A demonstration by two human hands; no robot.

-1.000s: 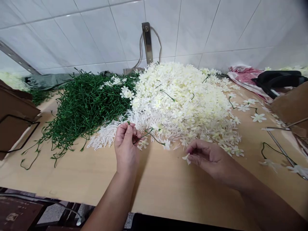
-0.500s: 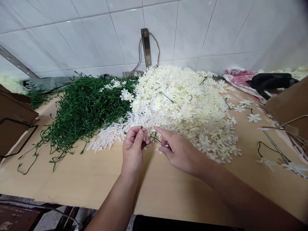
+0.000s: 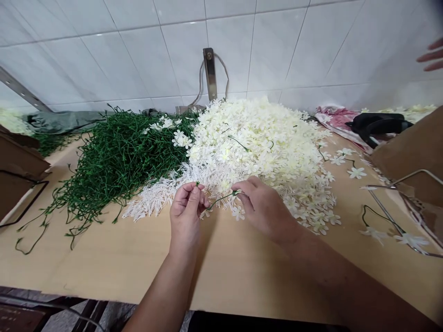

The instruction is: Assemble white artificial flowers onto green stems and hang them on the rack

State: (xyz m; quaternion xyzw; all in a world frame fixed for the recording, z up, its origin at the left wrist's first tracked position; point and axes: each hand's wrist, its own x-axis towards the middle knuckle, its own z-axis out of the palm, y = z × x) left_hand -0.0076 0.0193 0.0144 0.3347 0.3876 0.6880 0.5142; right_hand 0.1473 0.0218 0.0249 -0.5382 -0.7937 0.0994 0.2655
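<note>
A thin green plastic flower stem (image 3: 221, 199) stretches between my two hands in front of the heaps. My left hand (image 3: 187, 205) pinches it, with one green tip poking up above the thumb. My right hand (image 3: 261, 205) has its thumb and forefinger closed on the other end. Just below the right fingertips is a white artificial flower (image 3: 238, 212); whether it is joined to the stem I cannot tell. Behind my hands lie a heap of white artificial flowers (image 3: 263, 138) and, to the left, a tangled pile of green stems (image 3: 128, 147). White thread-like stamens (image 3: 148, 198) lie between them.
At the right, stems with white flowers (image 3: 410, 240) lie near a metal rod and a cardboard box (image 3: 411, 147). Another cardboard box (image 3: 20, 170) stands at the left. A metal bracket (image 3: 210, 74) rises against the tiled wall. Another person's hand (image 3: 432, 56) shows at the upper right.
My right hand's thumb and forefinger have closed on the stem's end, and the stem is now drawn out between my hands. Another person's hand has appeared at the upper right.
</note>
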